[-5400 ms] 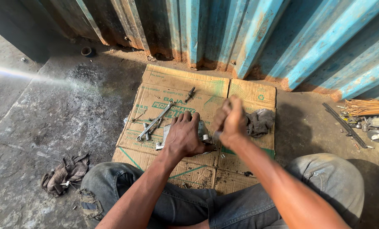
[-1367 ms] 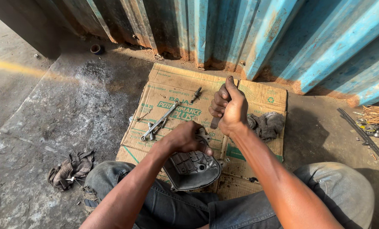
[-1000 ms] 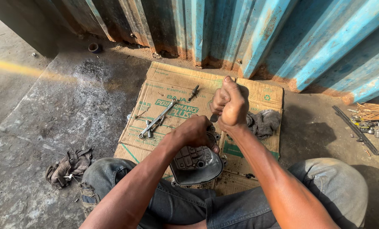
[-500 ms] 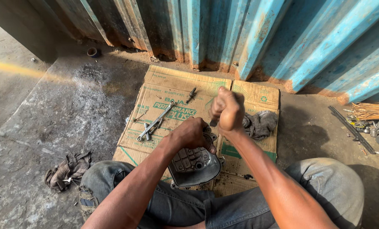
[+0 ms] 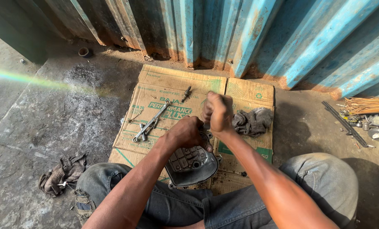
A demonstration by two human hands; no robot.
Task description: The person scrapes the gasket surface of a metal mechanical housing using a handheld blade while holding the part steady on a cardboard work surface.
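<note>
A flattened cardboard sheet lies on stained concrete ground at the foot of a rusty blue corrugated metal wall. At the cardboard's near edge a grey metal engine cover rests against the person's knees. The left hand grips its top with curled fingers, and the right hand, just above it, is clenched in a fist around a tool that is mostly hidden.

Outdoor roadside repair spot, corrugated metal wall, cardboard mat, wrenches

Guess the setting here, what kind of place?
Likely a roadside repair spot outdoors: flattened cardboard on bare concrete, rusty blue corrugated metal wall, spanner and a metal engine cover under the left hand.
</note>
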